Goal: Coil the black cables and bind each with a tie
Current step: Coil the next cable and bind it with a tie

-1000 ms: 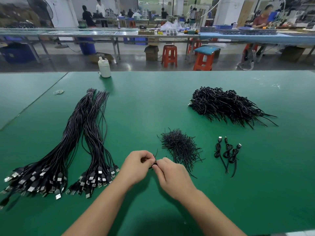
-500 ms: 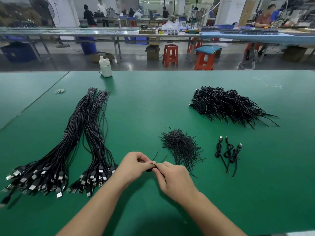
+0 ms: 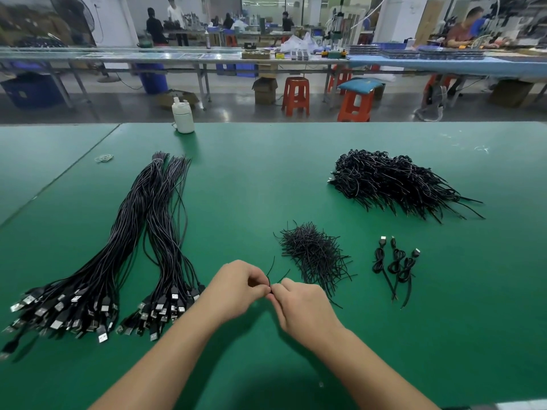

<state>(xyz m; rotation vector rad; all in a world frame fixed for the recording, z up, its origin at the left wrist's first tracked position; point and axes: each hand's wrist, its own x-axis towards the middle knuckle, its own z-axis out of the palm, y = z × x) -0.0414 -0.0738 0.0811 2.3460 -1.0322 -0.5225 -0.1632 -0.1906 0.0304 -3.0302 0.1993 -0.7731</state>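
Tie ends now stick up free between my hands.
Left hand (image 3: 236, 287) and right hand (image 3: 300, 306) each grip, pinching the thin black wire tie (image 3: 268, 281) just beside the loose tie heap (image 3: 313, 255); twisting seems underway.

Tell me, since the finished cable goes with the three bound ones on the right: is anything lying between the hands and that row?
Partly. The pile of loose ties lies just right of the hands, short of the bound cables. Its nearest strands trail toward the right hand; the green mat nearer the person shows bare.
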